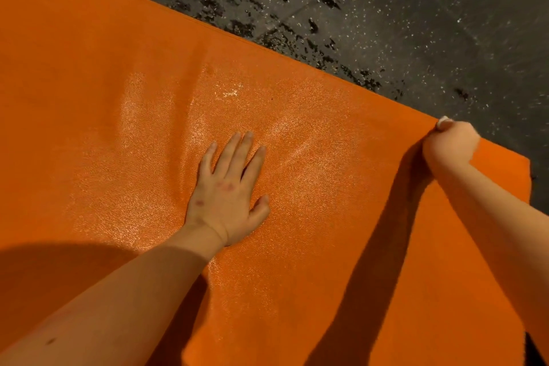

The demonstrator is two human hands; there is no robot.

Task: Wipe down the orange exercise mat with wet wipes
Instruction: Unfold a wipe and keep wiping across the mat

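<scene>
View from a head-worn camera, looking down. An orange exercise mat (89, 98) fills nearly the whole picture, from 6 o'clock round through 9 to 12 o'clock. Its far edge runs on a slant from 11 o'clock down to 3 o'clock, where a corner of the mat shows. Beyond that edge, from 12 to 3 o'clock, lies a dark floor (416, 9) flecked with white and marked with black glossy patches.

The left hand (227, 196) lies palm down on the mat just below the centre. Its fingers (234, 151) are straight and a little spread, pointing toward 12 o'clock, and the thumb sticks out toward 3 o'clock. The bare forearm comes in from 7 o'clock.

The right hand (451, 141) is at 3 o'clock, right on the mat's far edge. Its fingers are curled into a fist around a wet wipe (444, 121) – only a small white bit shows at the top of the fist. Its bare forearm enters from 4 o'clock.

Above and beside the left hand the mat's pebbled surface shines – a glossy sheen (225, 92) toward 12 o'clock. Soft creases fan across the mat there. Dark shadows lie under both arms and at 8 o'clock
</scene>
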